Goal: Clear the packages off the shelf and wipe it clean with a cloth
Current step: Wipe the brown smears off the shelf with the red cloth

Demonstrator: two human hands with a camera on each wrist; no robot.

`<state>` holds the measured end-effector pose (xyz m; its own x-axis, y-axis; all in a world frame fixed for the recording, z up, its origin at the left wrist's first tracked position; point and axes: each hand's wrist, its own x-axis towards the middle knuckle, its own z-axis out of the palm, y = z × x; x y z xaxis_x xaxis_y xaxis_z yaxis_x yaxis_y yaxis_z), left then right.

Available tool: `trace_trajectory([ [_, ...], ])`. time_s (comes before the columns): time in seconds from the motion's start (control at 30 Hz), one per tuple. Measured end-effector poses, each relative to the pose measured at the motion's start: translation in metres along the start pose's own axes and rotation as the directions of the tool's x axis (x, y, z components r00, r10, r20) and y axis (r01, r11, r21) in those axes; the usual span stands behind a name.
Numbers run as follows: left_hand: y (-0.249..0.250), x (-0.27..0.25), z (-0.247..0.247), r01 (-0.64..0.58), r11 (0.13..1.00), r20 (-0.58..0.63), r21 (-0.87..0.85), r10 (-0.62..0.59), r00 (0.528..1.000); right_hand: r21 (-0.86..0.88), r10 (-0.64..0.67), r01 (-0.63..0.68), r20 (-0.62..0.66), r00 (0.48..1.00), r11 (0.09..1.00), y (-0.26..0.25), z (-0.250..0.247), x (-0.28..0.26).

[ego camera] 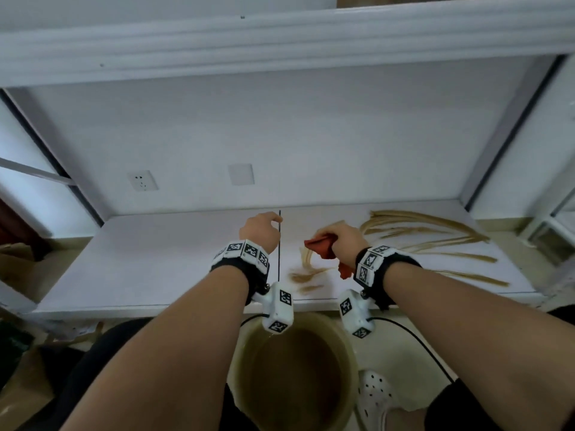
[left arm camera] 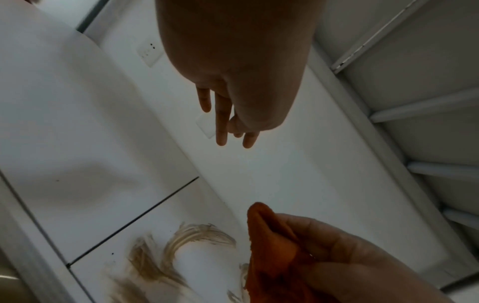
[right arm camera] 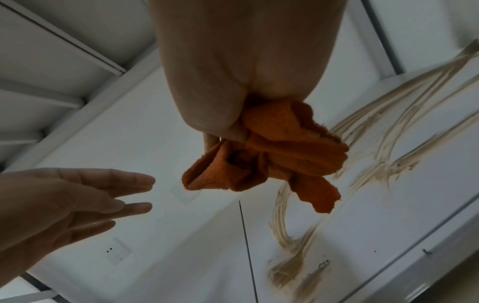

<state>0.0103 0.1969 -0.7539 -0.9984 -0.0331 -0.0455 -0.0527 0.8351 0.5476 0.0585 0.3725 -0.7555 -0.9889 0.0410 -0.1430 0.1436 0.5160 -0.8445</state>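
The white shelf (ego camera: 155,256) holds no packages; brown smear streaks (ego camera: 429,231) cross its right half. My right hand (ego camera: 342,241) grips a bunched orange cloth (ego camera: 320,248) just above the shelf, near the smears left of centre (right arm camera: 282,235). The cloth (right arm camera: 272,155) hangs crumpled from my fist, a corner dangling. It also shows in the left wrist view as an orange cloth (left arm camera: 269,256). My left hand (ego camera: 261,228) hovers over the shelf's dark middle seam (ego camera: 279,244), fingers (left arm camera: 223,123) straight and empty, a short way left of the cloth.
A tan bucket (ego camera: 245,346) of murky brown water stands on the floor below the shelf's front edge. A white perforated clog (ego camera: 376,396) is beside it. A wall socket (ego camera: 142,180) and a blank plate (ego camera: 241,174) sit on the back wall. An upper shelf (ego camera: 280,42) overhangs.
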Motion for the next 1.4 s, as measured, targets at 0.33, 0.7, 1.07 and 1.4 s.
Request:
trace_trajectory([
  [0.33, -0.040, 0.003, 0.004, -0.033, 0.999, 0.049, -0.013, 0.034, 0.998, -0.134, 0.024, -0.016, 0.063, 0.998, 0.991, -0.010, 0.023, 0.003],
  [0.7, -0.102, 0.025, 0.055, 0.116, 0.987, 0.169, 0.108, -0.134, 0.977, -0.254, 0.127, -0.087, 0.146, 0.981, 0.963, 0.072, 0.065, 0.055],
  [1.07, -0.119, 0.042, 0.123, 0.010, 0.879, 0.390, 0.477, -0.223, 0.893, -0.582, -0.018, 0.235, 0.354, 0.935, 0.779, 0.169, 0.071, 0.077],
  [1.4, -0.124, 0.041, 0.126, 0.038, 0.883, 0.347, 0.468, -0.223, 0.911, -0.588, -0.047, 0.585, 0.682, 0.730, 0.558, 0.142, 0.146, 0.091],
])
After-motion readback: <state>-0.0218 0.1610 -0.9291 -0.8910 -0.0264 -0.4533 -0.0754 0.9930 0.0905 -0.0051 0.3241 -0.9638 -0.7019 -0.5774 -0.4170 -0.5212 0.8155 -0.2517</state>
